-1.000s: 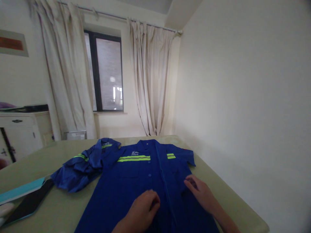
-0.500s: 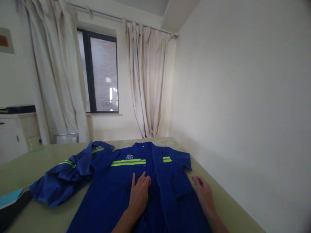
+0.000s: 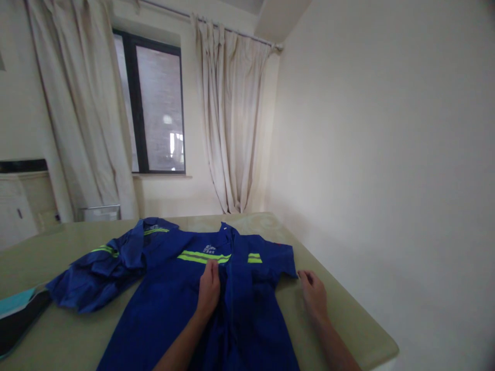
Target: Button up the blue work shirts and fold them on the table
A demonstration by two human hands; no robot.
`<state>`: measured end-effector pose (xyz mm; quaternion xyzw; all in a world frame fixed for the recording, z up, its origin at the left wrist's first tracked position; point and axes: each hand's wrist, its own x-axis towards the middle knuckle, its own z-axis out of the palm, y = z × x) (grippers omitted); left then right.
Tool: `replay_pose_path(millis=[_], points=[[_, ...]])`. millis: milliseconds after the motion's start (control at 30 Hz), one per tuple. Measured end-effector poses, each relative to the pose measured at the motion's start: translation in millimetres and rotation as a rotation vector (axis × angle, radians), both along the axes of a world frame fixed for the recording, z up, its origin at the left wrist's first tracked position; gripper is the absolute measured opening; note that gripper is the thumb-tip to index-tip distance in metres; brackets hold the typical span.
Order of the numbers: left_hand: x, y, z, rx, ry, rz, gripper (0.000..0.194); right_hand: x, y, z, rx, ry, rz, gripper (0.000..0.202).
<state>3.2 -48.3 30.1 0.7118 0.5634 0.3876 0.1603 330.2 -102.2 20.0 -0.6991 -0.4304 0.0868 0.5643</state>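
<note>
A dark blue short-sleeved work shirt [image 3: 166, 304] with yellow-green reflective bands lies spread on the table, its front facing up. My left hand [image 3: 209, 289] is on the front of the shirt, just below the chest band, with its fingers pressed together on the cloth. At the lower corner of the right-hand sleeve, my right hand [image 3: 314, 293] has its fingertips pinched at the hem. The shirt's collar is bunched, and its right-hand front panel lies in folds toward the middle.
A second blue garment [image 3: 112, 268] with reflective strips lies crumpled on the left. Near the left edge are a light blue flat item [image 3: 17, 303] and a black one [image 3: 23, 327]. The pale green table [image 3: 348, 330] runs along a white wall [image 3: 379, 180] on the right; curtains hang behind.
The shirt's right-hand side and sleeve have shifted left, and its front opening has drawn together. My left hand's spread fingers have closed; my right hand has come to the sleeve corner.
</note>
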Motion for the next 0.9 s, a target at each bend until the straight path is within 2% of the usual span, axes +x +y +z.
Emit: replay_pose_path(millis=[33, 100, 200, 233, 300, 333, 367, 467, 567, 633, 700, 733, 767, 833, 867, 900], points=[[-5.6, -4.5, 1.8, -0.018, -0.011, -0.017, 0.06, -0.9, 0.8, -0.1, -0.007, -0.008, 0.006, 0.047], [-14.1, -17.0, 6.0, -0.089, 0.078, -0.164, 0.055, -2.9, 2.2, 0.4, -0.022, -0.023, 0.02, 0.046], [-15.6, -35.2, 16.2, -0.192, 0.414, -0.444, 0.068, -4.0, 2.7, 2.2, -0.031, -0.042, 0.041, 0.045], [-13.9, -38.0, 21.9, -0.189, 0.517, -0.477, 0.062, -3.8, 2.4, 2.6, -0.036, -0.048, 0.047, 0.045], [-11.8, -35.5, 39.7, -0.145, 0.635, -0.445, 0.034, -2.8, 1.6, 3.1, -0.053, -0.057, 0.052, 0.046], [-13.4, -30.2, 52.7, -0.114, 0.657, -0.399, 0.026, -2.3, 1.1, 3.1, -0.062, -0.06, 0.056, 0.046], [-17.6, -22.9, 68.6, -0.081, 0.659, -0.338, 0.026, -1.9, 0.7, 2.9, -0.071, -0.064, 0.061, 0.046], [-49.1, 2.5, 129.3, 0.076, 0.61, -0.087, 0.045, -1.8, 0.2, 1.5, -0.083, -0.076, 0.082, 0.045], [-101.7, 19.6, 186.4, 0.538, 0.564, 0.395, 0.041, -2.5, 1.4, -0.9, -0.077, -0.085, 0.102, 0.044], [-138.6, 26.0, 205.2, 0.761, 0.53, 0.587, 0.04, -2.6, 2.9, -2.6, -0.087, -0.094, 0.109, 0.042], [-169.8, 31.5, 202.3, 0.768, 0.544, 0.697, 0.041, -2.6, 4.6, -4.3, -0.106, -0.114, 0.116, 0.04], [-181.7, 33.9, 192.9, 0.681, 0.574, 0.705, 0.042, -2.8, 5.3, -5.2, -0.116, -0.128, 0.119, 0.039], [-190.3, 35.9, 179.1, 0.543, 0.616, 0.686, 0.043, -3.3, 5.8, -6.1, -0.13, -0.149, 0.122, 0.038], [-195.8, 36.4, 142.0, 0.213, 0.686, 0.626, 0.045, -5.7, 6.5, -8.0, -0.164, -0.226, 0.13, 0.036], [-191.8, 34.4, 120.8, 0.101, 0.696, 0.626, 0.045, -8.0, 6.6, -8.8, -0.179, -0.287, 0.14, 0.034], [-183.1, 30.7, 99.2, 0.068, 0.691, 0.64, 0.046, -11.4, 6.6, -9.4, -0.191, -0.368, 0.158, 0.033]])
